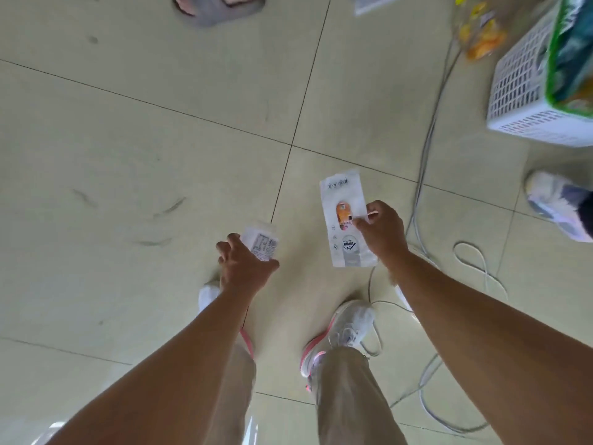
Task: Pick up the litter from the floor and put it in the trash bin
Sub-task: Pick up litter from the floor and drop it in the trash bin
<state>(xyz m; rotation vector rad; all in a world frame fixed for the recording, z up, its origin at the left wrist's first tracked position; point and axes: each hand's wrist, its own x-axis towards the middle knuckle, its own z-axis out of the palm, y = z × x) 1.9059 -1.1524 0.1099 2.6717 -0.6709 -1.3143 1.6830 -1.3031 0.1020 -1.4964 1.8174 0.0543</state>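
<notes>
While we stand on the tiled floor (128,139), our left hand (247,268) curls round a small white packet (260,240) and our right hand (382,229) pinches a long white wrapper (345,220) by its edge. Both pieces are held above the tiles. We judge this the carrying step: the green-lined white lattice basket (519,81), ahead to the right, looks like the bin. Next we must step past the loose cables (426,149) and release over its mouth. An orange wrapper (481,40) lies near it, uncollected.
</notes>
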